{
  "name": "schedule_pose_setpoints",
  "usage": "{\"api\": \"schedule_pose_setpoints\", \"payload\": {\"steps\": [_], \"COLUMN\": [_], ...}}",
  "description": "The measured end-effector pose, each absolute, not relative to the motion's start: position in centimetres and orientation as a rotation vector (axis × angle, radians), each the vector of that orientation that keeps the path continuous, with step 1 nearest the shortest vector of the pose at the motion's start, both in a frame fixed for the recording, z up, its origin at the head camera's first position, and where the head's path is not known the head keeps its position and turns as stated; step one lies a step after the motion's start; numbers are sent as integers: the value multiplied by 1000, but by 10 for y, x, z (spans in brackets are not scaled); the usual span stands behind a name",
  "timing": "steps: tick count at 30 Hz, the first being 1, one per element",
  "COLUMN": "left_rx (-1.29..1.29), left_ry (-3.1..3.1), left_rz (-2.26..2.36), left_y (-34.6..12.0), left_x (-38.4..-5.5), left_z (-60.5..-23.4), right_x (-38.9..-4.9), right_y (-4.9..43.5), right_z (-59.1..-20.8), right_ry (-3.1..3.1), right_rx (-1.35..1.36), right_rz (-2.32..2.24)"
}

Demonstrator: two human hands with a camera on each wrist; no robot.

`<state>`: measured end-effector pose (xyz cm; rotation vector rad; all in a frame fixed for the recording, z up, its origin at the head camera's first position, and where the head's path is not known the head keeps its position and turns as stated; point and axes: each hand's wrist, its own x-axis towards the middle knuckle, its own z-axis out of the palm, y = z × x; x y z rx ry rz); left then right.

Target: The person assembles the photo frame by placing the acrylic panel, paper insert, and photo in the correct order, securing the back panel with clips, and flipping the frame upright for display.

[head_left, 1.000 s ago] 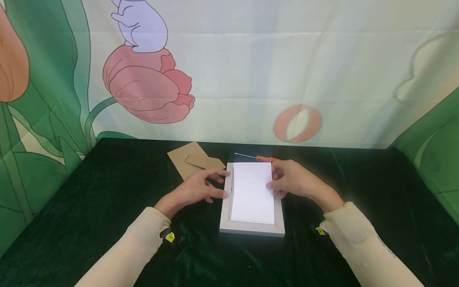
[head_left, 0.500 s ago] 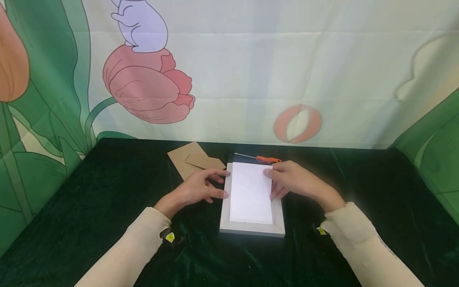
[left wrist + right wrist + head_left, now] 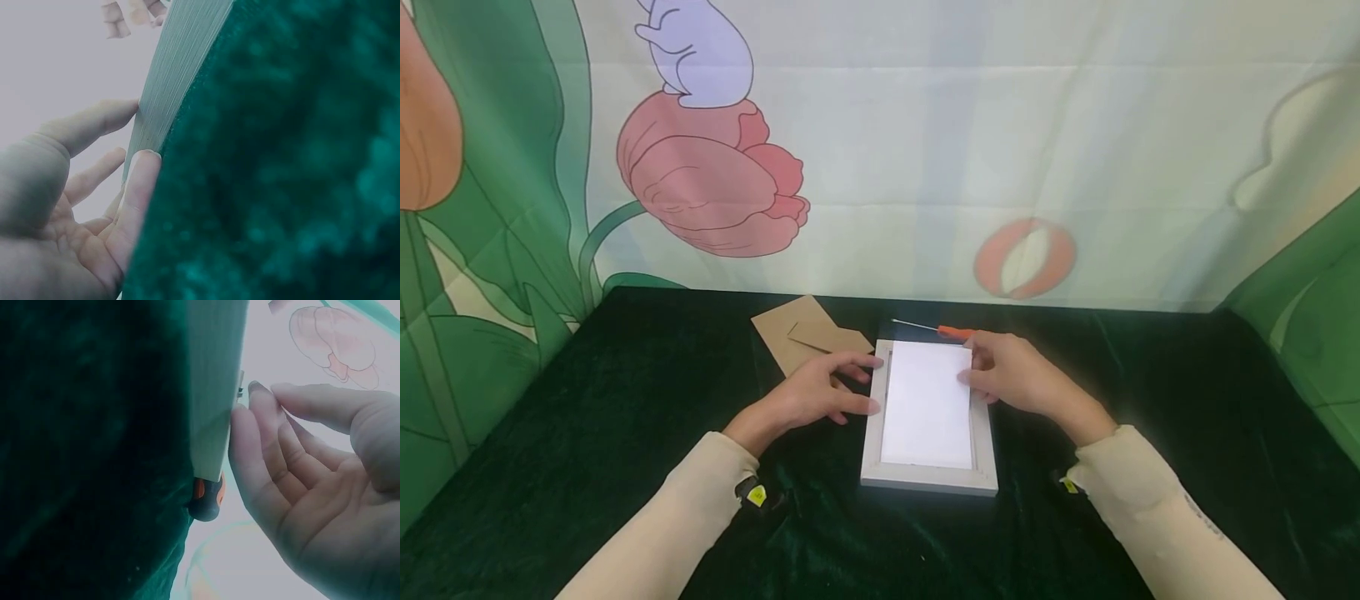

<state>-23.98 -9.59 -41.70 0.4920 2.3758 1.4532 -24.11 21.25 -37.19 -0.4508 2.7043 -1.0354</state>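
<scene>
A whitish wooden picture frame (image 3: 928, 479) lies on the dark green cloth, with a white sheet of paper (image 3: 928, 408) over its middle. My left hand (image 3: 816, 387) touches the frame's left side with thumb and fingertips, its fingers fairly straight. In the left wrist view, the fingertips of the left hand (image 3: 87, 206) meet the wooden edge. My right hand (image 3: 1018, 375) pinches the paper's right edge, thumb above it. From the right wrist, the right hand (image 3: 306, 469) shows with thumb and index tips close together beside the frame's side (image 3: 215, 394); the paper is washed out there.
Behind the frame lies an orange-handled screwdriver (image 3: 955, 332), its shaft pointing left. A brown cardboard piece (image 3: 782, 321) and a smaller folded cardboard piece (image 3: 831, 337) lie at the back left. A printed curtain (image 3: 880, 150) hangs along the table's far edge.
The paper shifted left, then slightly back right within the frame. My right hand moved its thumb down along the paper's right edge. My left hand stayed on the frame.
</scene>
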Motion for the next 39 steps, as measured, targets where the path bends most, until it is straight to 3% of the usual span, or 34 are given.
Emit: {"api": "schedule_pose_setpoints", "payload": {"steps": [39], "left_rx": [481], "left_ry": [2374], "left_rz": [1443], "left_y": [-96], "left_x": [-240], "left_z": [-417], "right_x": [-245], "right_y": [212], "right_z": [-387], "right_ry": [2880], "right_rx": [-628], "right_rz": [-961]}}
